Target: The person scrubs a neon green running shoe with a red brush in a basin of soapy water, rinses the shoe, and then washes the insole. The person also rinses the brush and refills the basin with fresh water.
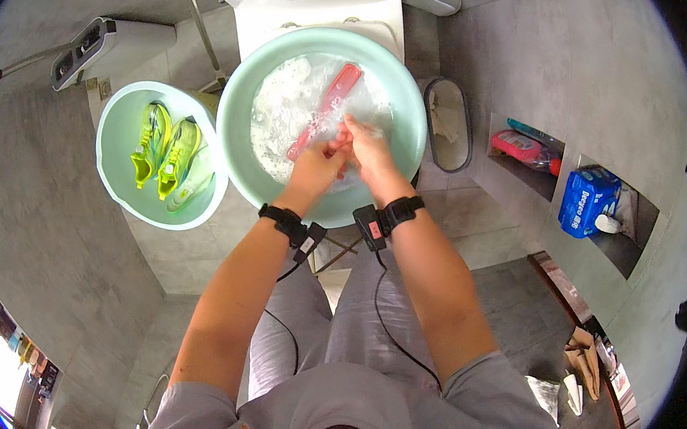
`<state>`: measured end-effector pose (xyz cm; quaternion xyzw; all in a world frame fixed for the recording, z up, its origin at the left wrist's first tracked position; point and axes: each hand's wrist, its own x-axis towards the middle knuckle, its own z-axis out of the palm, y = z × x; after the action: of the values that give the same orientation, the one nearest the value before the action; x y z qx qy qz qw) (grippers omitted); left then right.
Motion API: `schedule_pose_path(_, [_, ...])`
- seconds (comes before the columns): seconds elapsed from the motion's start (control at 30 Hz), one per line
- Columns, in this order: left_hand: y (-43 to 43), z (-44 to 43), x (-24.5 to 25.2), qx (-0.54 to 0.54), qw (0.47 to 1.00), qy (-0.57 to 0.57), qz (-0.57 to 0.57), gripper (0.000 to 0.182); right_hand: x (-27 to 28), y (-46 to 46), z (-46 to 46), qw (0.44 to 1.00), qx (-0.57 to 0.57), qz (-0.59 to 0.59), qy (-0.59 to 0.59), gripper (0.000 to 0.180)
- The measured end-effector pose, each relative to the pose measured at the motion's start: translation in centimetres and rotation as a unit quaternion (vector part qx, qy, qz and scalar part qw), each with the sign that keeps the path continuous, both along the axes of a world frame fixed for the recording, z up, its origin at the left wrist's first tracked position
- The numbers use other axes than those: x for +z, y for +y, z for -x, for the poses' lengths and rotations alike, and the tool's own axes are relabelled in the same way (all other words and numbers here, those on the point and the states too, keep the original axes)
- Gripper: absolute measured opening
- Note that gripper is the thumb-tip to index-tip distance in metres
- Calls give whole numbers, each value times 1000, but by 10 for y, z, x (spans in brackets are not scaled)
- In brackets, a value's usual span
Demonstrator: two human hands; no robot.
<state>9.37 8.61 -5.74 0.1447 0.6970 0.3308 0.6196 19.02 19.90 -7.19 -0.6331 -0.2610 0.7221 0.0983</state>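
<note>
Before me is a round pale-green plastic basin (411, 125) of sudsy water. Inside, a red long-handled item, perhaps a brush (342, 84), lies slantwise in the foam, its lower end beside my left hand. My left hand (317, 165) and my right hand (365, 145) meet over the water near the basin's middle, fingers bent towards each other. Between the fingertips is something pinkish, too blurred to name; it may be only wet fingers. Both wrists wear black straps with small cabled boxes.
A second pale-green basin (113, 130) at the left holds yellow-green sneakers (179, 152) and a pale green brush-like item. A white toilet (314, 1) stands behind the large basin, a slim waste bin (448, 125) to its right. Wall niches hold a pink bottle (517, 145) and a blue packet (590, 201).
</note>
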Motion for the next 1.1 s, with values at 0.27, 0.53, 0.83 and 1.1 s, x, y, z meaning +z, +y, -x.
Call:
schedule_pose_path(0.27, [5, 14, 13, 321, 905, -256, 113, 60, -39, -21, -1, 976, -51, 153, 143, 39])
schedule_pose_path(0.53, [6, 17, 43, 390, 755, -524, -54, 64, 37, -53, 38, 852, -274, 237, 377, 35])
schedule_pose_path(0.83, [-6, 2, 47, 394, 705, -581, -100, 74, 70, -53, 47, 917, 184, -348, 57, 27])
schedule_pose_path(1.1, [-2, 3, 42, 376, 868, -323, 37, 62, 69, -55, 21, 863, 228, -428, 139, 28])
